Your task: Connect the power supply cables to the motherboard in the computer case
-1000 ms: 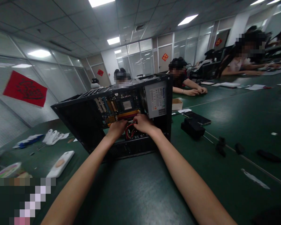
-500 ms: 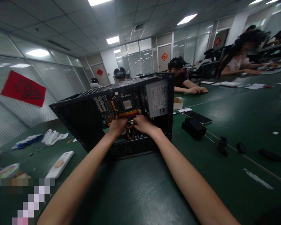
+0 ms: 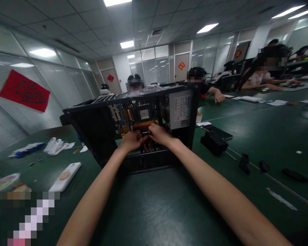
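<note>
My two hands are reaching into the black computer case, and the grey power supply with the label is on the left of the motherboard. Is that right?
Not quite: the grey power supply with the label is on the right of the motherboard, as the head view shows. Your left hand and right hand do reach into the black computer case.

Rectangular ceiling lights (image 3: 127, 44) glare white over an otherwise dim room, laying a soft sheen on the green tabletop (image 3: 159, 201) and leaving deep shadow inside the computer case (image 3: 100, 126). Wide-angle distortion stretches the edges, and fine print looks soft. Coarse pixel blocks (image 3: 37, 217) mask the lower-left corner and several people's heads.
</note>
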`<control>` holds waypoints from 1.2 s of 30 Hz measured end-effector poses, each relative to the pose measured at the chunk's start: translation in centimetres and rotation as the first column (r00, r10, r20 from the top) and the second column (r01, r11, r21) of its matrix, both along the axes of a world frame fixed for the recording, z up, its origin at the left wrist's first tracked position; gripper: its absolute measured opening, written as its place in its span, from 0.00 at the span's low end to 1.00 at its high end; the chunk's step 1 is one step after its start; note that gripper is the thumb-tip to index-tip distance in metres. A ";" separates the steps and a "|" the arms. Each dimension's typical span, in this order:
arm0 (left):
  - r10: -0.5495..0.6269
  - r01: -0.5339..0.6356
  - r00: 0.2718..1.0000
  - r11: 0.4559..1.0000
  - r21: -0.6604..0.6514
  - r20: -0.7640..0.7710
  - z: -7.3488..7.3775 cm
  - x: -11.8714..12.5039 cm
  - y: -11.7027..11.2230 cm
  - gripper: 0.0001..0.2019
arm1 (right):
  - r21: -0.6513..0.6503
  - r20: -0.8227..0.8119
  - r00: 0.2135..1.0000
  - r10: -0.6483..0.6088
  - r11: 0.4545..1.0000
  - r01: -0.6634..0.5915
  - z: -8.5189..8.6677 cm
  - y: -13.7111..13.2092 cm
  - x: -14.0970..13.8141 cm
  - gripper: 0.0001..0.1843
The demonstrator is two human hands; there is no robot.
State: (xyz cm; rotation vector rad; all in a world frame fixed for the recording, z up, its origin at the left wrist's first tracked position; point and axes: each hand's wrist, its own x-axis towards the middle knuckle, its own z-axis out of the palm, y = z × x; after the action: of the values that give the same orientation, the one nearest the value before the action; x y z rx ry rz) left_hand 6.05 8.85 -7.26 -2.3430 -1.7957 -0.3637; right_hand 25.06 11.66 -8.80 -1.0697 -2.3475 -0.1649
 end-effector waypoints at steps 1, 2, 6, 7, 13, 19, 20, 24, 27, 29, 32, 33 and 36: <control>-0.007 0.007 1.000 1.000 0.002 0.006 0.0 0.0 0.0 0.10 | 0.008 0.066 0.998 -0.001 1.000 0.000 0.2 0.1 0.0 0.06; -0.014 0.014 1.000 1.000 0.003 0.011 0.1 0.1 -0.1 0.10 | 0.013 0.134 0.991 -0.003 1.000 0.002 0.4 0.2 0.0 0.07; -0.024 0.025 0.999 1.000 -0.017 0.036 0.3 0.2 -0.3 0.11 | 0.005 0.295 0.955 -0.021 1.000 0.021 0.9 0.5 0.2 0.09; -0.022 0.023 0.999 0.999 -0.023 0.043 0.4 0.3 -0.3 0.11 | 0.002 0.300 0.953 -0.030 1.000 0.031 0.9 0.5 0.2 0.09; -0.003 0.005 0.997 1.000 -0.030 0.074 0.3 0.3 -0.2 0.18 | 0.017 0.297 0.949 -0.103 0.995 0.103 0.8 0.3 0.1 0.11; -0.026 0.029 0.999 0.998 -0.053 0.047 -0.3 0.0 0.1 0.20 | 0.018 0.315 0.939 -0.135 0.990 0.137 0.9 0.2 0.0 0.11; -0.028 0.030 0.999 0.998 -0.053 0.042 -0.4 0.0 0.2 0.20 | 0.017 0.319 0.937 -0.141 0.990 0.143 0.9 0.2 0.0 0.11; 0.011 -0.010 1.000 0.999 -0.032 0.030 -0.5 0.4 0.7 0.23 | 0.015 0.328 0.929 -0.171 0.984 0.176 0.9 0.1 0.0 0.11; 0.041 -0.039 0.998 0.998 -0.049 0.043 -0.6 0.7 1.2 0.24 | 0.018 0.324 0.927 -0.191 0.980 0.196 0.9 -0.1 0.0 0.13; 0.032 -0.026 0.997 0.996 -0.081 0.075 -0.7 0.8 1.5 0.25 | 0.021 0.317 0.927 -0.201 0.979 0.205 0.9 -0.2 0.0 0.13; 0.014 0.002 0.991 0.992 -0.125 0.133 -0.9 0.6 2.0 0.25 | 0.020 0.316 0.925 -0.209 0.977 0.214 1.0 -0.3 0.1 0.14; 0.017 0.002 0.989 0.992 -0.130 0.148 -1.0 0.6 2.1 0.25 | 0.019 0.318 0.925 -0.210 0.976 0.215 1.0 -0.3 0.1 0.14; 0.025 0.001 0.984 0.990 -0.144 0.174 -1.1 0.4 2.4 0.26 | 0.012 0.321 0.924 -0.206 0.977 0.213 1.1 -0.3 0.1 0.15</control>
State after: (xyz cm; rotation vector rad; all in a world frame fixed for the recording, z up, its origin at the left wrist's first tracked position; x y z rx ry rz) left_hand 6.41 11.27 -8.41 -2.4647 -1.9760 -0.4674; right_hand 25.16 11.34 -7.75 -1.3963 -2.5160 -0.4213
